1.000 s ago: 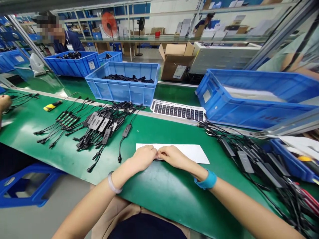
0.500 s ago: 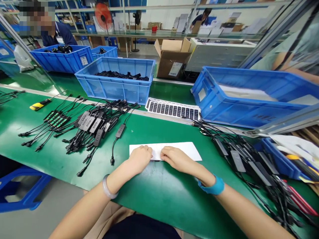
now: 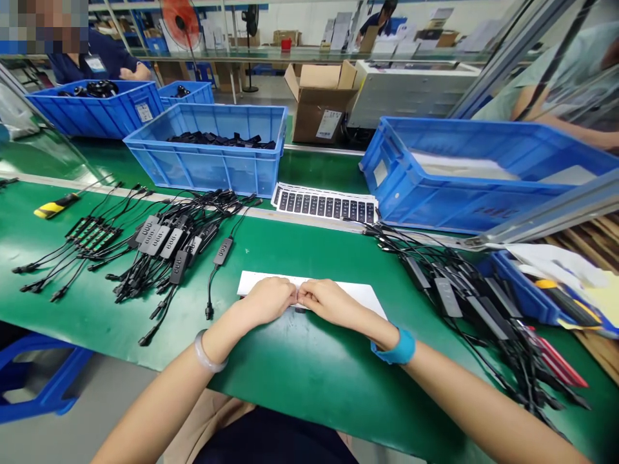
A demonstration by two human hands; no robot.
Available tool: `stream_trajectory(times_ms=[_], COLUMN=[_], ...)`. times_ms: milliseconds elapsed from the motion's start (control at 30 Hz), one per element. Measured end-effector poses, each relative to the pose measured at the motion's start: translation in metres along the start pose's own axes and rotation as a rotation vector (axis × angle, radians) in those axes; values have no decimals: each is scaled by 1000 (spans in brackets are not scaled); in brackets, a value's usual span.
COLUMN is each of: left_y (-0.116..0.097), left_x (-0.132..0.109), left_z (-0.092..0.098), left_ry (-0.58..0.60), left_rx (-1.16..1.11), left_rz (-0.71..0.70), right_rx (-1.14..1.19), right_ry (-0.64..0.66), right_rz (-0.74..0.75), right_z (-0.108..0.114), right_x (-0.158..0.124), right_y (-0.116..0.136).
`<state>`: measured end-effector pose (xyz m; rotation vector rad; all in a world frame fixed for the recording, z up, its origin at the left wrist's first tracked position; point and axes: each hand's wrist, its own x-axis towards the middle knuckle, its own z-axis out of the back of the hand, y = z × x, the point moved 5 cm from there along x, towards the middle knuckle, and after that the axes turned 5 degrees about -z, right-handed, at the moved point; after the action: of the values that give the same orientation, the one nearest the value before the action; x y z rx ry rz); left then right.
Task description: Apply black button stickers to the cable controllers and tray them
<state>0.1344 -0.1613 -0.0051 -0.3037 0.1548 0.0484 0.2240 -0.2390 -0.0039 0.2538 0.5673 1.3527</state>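
A glossy green table fills the foreground, catching pale reflections. On it, near the person's side, lies a white sheet. The left hand and right hand rest over the sheet, fingers bent inward and fingertips meeting at its near edge; the fingertips are partly hidden, so I cannot tell how tightly they are closed or what they have hold of. A small dark bit shows under that edge, just beneath the fingertips. To the left a lone cable with a grey module lies apart from a heap of modules; beyond those are a row of green boards and a yellow-and-black screwdriver. To the right, a second pile of cables spreads beside a small bin of tools and scraps. A metal rail crosses the table's far side, and a label sheet of dark rectangles lies along it, between a blue bin holding black parts and a larger bin with something white inside. Behind them stand an open carton and a grey cabinet. Farther back are a long bench, a red fan, a black fan and a red tub. Co-workers show at the left, at the bench and at the right. A blue stool stands on the grey floor at lower left.
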Motion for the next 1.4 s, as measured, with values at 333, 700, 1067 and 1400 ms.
stream_trajectory(times_ms=[333,700,1067,1400], left_y=[-10,-14,-31,-34], left_x=[-3,6,31,42], left_z=[4,1,-8,-7], left_ry=[-31,24,-13,19], left_rx=[74,138,117,128], left_rz=[20,65,-14,25], right_rx=[-78,-152,-135,-133], right_ry=[-50,-20,20,46], right_rz=[-77,-68,-4,85], right_z=[1,10,16,28], right_x=[-5,-18,-24,-32], right_y=[-3,-27,-45,-59])
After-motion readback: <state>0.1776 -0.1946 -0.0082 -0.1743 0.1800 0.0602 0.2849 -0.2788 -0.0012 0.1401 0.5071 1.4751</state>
